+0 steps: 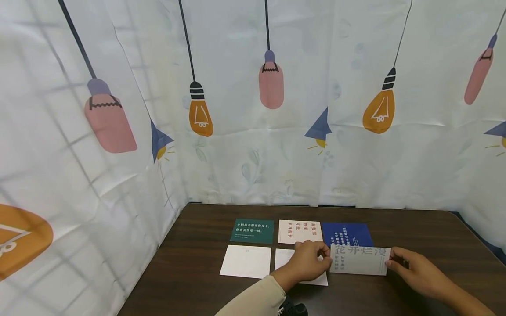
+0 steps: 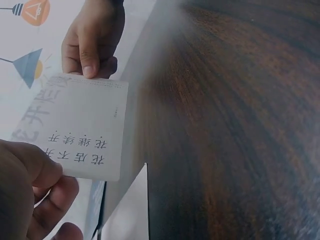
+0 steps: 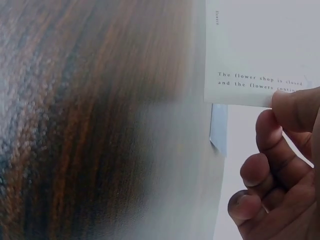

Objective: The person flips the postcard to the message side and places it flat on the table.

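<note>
Head view shows my left hand [image 1: 304, 262] and right hand [image 1: 421, 273] each pinching one short edge of a printed white card [image 1: 359, 262], which I hold above the dark table [image 1: 186, 267], on the near side of the blue card [image 1: 345, 232].

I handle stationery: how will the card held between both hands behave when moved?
The white card is probably fairly stiff, spanning the left hand and right hand without obvious sagging. Likely light: it looks thin and is held only at its ends. Flat, it seems unlikely to roll.
</note>
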